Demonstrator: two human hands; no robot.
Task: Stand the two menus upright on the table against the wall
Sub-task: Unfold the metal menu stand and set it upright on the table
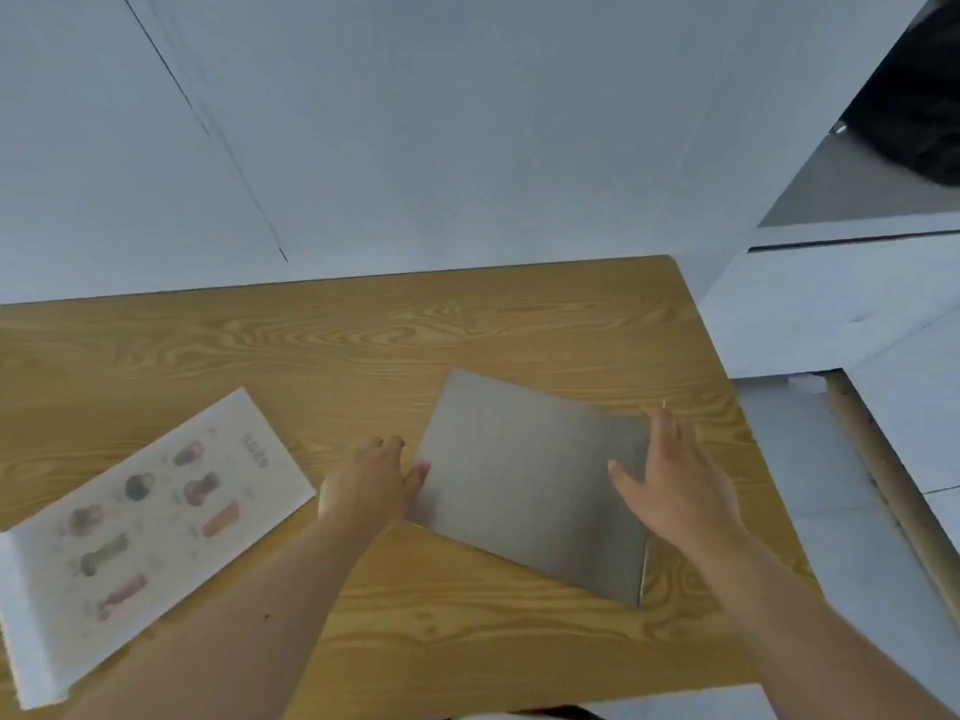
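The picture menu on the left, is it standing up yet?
No. The picture menu lies flat on the table, printed side up, away from the wall.

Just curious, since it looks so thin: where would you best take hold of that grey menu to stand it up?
By its two short side edges, one hand from each side. The grey menu lies flat and rigid on the table, so its edges are the only grip; the left hand and right hand already flank them.
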